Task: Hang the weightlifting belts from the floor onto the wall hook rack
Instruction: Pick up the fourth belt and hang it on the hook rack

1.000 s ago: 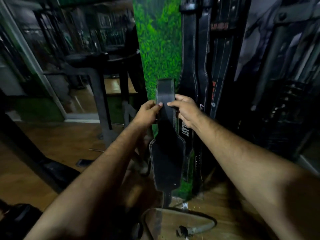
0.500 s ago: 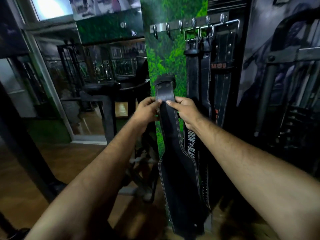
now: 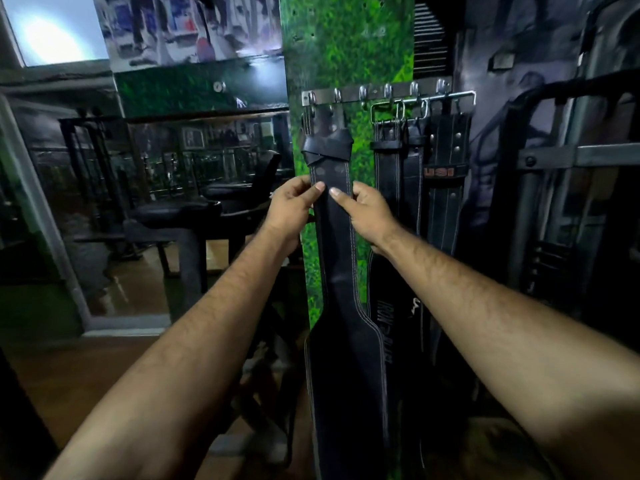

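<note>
A long black leather weightlifting belt (image 3: 346,358) with white stitching hangs upright in front of the green wall panel. My left hand (image 3: 292,206) and my right hand (image 3: 369,213) pinch its narrow strap from either side, thumbs on the front. The belt's top end, with its loop and buckle, reaches the leftmost hooks of the metal hook rack (image 3: 377,91); whether it sits on a hook is hard to tell. Three other black belts (image 3: 446,188) hang from the rack's right hooks.
A dark bench and machine frames (image 3: 194,216) stand to the left by a mirror. A black steel rack (image 3: 568,157) rises at the right. The green grass-pattern panel (image 3: 346,53) backs the hooks. Wooden floor lies below.
Both hands have lifted the belt upward, and its top end now reaches the rack's left hooks. The view has tilted up, away from the floor.
</note>
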`<state>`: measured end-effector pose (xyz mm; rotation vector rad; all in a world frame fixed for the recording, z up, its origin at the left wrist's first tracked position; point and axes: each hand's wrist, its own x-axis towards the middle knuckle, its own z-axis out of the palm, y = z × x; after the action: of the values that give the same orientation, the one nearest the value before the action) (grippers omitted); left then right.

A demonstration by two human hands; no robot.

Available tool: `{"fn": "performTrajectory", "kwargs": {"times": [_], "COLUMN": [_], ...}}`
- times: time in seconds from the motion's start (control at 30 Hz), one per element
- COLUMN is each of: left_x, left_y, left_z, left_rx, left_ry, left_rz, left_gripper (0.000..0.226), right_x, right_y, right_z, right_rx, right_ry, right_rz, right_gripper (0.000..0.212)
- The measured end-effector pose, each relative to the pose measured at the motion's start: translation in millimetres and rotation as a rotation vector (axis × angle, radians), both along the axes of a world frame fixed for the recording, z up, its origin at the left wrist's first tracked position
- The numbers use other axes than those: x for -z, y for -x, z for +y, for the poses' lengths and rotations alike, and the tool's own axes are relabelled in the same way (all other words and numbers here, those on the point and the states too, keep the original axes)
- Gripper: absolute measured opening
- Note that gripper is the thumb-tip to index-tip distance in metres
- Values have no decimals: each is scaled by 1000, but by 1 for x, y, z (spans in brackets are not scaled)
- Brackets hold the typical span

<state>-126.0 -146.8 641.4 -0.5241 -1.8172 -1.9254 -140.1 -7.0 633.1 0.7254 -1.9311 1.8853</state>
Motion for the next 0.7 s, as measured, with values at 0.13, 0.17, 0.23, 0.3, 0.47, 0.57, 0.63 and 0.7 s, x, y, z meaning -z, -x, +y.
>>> {"fn": "performTrajectory", "kwargs": {"times": [0.13,0.17,0.23,0.3,0.47,0.57,0.63,0.7], "left_x": [-21,-28,-38,-44,-55,-59,-54,-49], "left_y": [13,15,17,18,20,24,29,33], "left_z": [-8,-7,-2,8,27,30,28,26], "left_rx": [37,43,55,66,60,4,-59,-112], "left_ry": [-29,-50,-54,-36,-45,55,168,197], "left_rz": [48,63,91,103,139,153,131,107], "left_gripper": [8,11,16,17,14,11,20,21], "right_x": [-3,-3,-4,-10,-24,-28,-34,-42], "right_y": [15,16,18,17,26,38,41,37], "right_z": [-8,-9,-6,-1,10,11,12,12], "right_rx": [55,51,24,17,66,126,151,121], "right_ry": [-1,-24,4,65,96,167,229,307], "right_rz": [86,84,86,81,98,142,125,80], "right_gripper": [36,29,14,20,21,54,60,40]}}
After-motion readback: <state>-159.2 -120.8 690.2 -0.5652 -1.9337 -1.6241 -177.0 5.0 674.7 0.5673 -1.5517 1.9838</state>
